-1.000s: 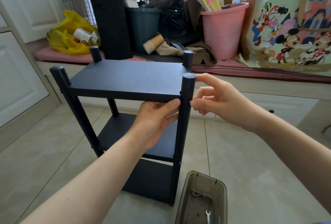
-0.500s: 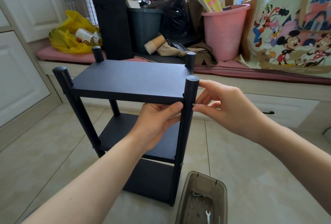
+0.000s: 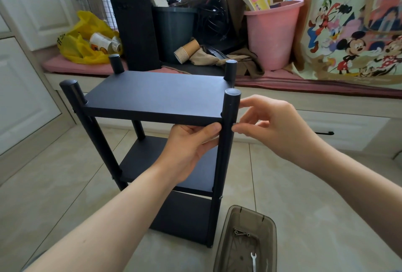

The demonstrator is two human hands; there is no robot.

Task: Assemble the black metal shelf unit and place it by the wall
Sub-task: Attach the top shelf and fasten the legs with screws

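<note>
Fastening top shelf (image 3: pixel 152 97) to post (image 3: pixel 226 152). L hand (image 3: pixel 191 149) grips shelf edge; R hand (image 3: pixel 276 128) pinches screw (image 3: pixel 233 124) against post. Unit (image 3: pixel 178 215) on floor (image 3: pixel 65 184) btwn hands. Next: thread straight, then wrench (image 3: pixel 253 261).

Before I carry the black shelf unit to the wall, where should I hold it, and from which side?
Probably the front left post and the front right post, just under the top board, from the front. They stand upright, round and slim, so a grip closes round them, and the board above stops it sliding up.
</note>
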